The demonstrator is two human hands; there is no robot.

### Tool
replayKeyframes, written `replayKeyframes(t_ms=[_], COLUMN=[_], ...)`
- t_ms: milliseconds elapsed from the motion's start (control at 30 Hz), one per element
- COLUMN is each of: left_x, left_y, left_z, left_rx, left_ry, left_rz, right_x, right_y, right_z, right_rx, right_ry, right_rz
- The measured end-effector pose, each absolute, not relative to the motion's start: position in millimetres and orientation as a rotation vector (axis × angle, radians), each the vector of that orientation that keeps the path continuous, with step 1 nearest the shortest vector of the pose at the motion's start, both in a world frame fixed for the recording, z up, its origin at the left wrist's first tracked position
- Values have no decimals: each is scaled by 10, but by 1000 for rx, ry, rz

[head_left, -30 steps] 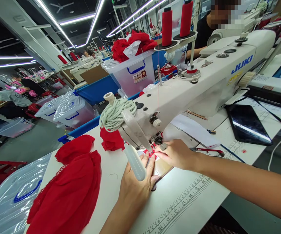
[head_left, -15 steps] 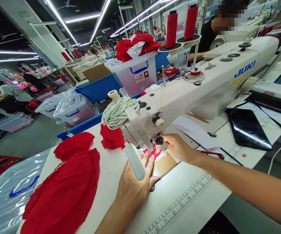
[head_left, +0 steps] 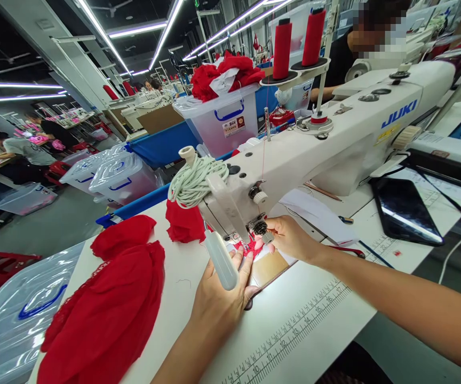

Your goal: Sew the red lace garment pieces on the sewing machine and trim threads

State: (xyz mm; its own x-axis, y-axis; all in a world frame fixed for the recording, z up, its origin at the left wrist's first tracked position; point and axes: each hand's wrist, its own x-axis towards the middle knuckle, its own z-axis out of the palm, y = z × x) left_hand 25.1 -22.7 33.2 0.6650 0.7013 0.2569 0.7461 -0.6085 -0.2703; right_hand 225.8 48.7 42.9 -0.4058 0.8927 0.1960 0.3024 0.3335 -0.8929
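A small piece of red lace fabric (head_left: 250,246) lies under the needle area of a white JUKI sewing machine (head_left: 294,144). My left hand (head_left: 218,298) rests flat on the bed, fingers stretched out, with the fingertips pressing on the fabric's near left side. A pale lever-like knee of plastic (head_left: 222,261) hangs in front of that hand. On the other side, my right hand (head_left: 292,237) is closed in a pinch at the fabric's right edge. Its fingertips are partly hidden behind the machine's tension knob (head_left: 260,228).
Red garment pieces (head_left: 110,309) lie on the left of the table, with another red piece (head_left: 184,221) behind the machine head. A phone (head_left: 406,210) and white paper (head_left: 318,216) are at right. Red thread cones (head_left: 281,50) stand above. A co-worker (head_left: 340,58) sits behind.
The view has shifted very slightly. Both hands stay in nearly the same places at the fabric, the right one a touch higher at the knob.
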Motion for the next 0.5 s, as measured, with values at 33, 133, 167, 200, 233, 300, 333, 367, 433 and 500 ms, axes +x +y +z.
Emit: replayKeyframes(t_ms=[33,133,167,200,233,300,333,367,433,500], left_x=[253,260,260,259,257,251,249,246,237,221], left_y=[-229,-234,-235,-235,-235,-233,-231,-227,-212,-184], left_z=[341,361,364,364,364,363,363,364,364,356], left_rx=[-2526,-2523,-2524,-2526,-2527,-2524,-2521,-2519,-2525,-2539], left_ry=[-1140,-1119,-1119,-1122,-1123,-1118,-1109,-1106,-1104,-1144], left_rz=[-181,-195,-200,-205,-213,-237,-248,-254,-280,-359], right_x=[2257,2254,2253,2251,2249,2247,2247,2249,2255,2263], right_y=[485,482,481,482,483,485,485,485,478,462], right_z=[429,426,422,418,413,404,400,399,406,424], right_rx=[-1052,-1059,-1061,-1062,-1063,-1065,-1067,-1068,-1073,-1086], right_ry=[-1883,-1875,-1874,-1875,-1875,-1881,-1886,-1892,-1914,-1945], right_rz=[1054,1052,1051,1050,1049,1046,1045,1044,1044,1041])
